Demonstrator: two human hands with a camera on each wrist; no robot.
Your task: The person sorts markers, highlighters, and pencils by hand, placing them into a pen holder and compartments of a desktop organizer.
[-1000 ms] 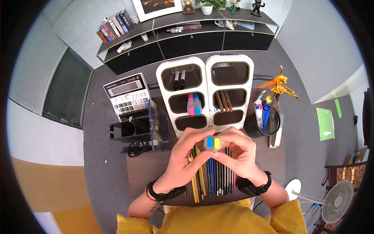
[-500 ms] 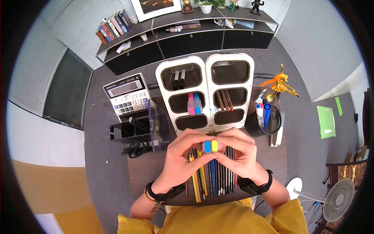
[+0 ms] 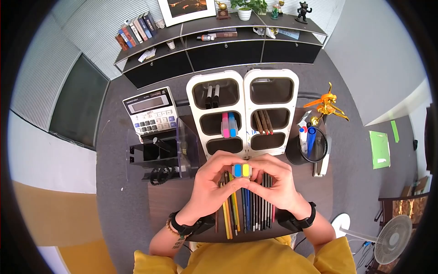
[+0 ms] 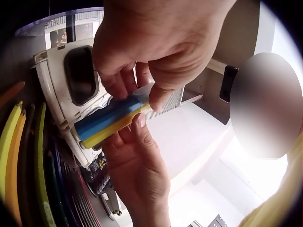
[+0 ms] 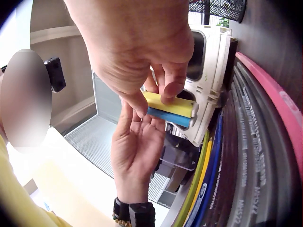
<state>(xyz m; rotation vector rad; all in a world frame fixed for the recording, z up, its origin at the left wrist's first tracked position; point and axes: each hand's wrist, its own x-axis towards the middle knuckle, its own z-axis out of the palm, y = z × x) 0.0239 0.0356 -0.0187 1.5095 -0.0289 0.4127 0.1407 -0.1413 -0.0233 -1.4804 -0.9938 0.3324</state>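
A blue marker [image 3: 237, 171] and a yellow marker [image 3: 246, 170] lie side by side, pinched between the fingertips of both hands above the table. The left hand [image 3: 212, 185] grips them from the blue side, the right hand [image 3: 276, 185] from the yellow side. In the left wrist view the blue marker [image 4: 106, 118] and yellow marker [image 4: 113, 127] touch along their length. The right wrist view shows the yellow marker [image 5: 177, 105] over the blue one [image 5: 170, 117]. Below the hands, several pencils [image 3: 248, 212] lie in a row, partly hidden.
A white six-opening organizer [image 3: 245, 114] holds black markers, pink and blue markers and brown pencils. To its left are a calculator [image 3: 150, 109] and a clear organizer [image 3: 189, 150]; to its right, a mesh pen cup [image 3: 299, 154], a stapler [image 3: 323, 164] and a golden figurine [image 3: 326, 105].
Both hands have shifted slightly left with the two markers still held between them. The head view has tilted a little, so the background sits lower.
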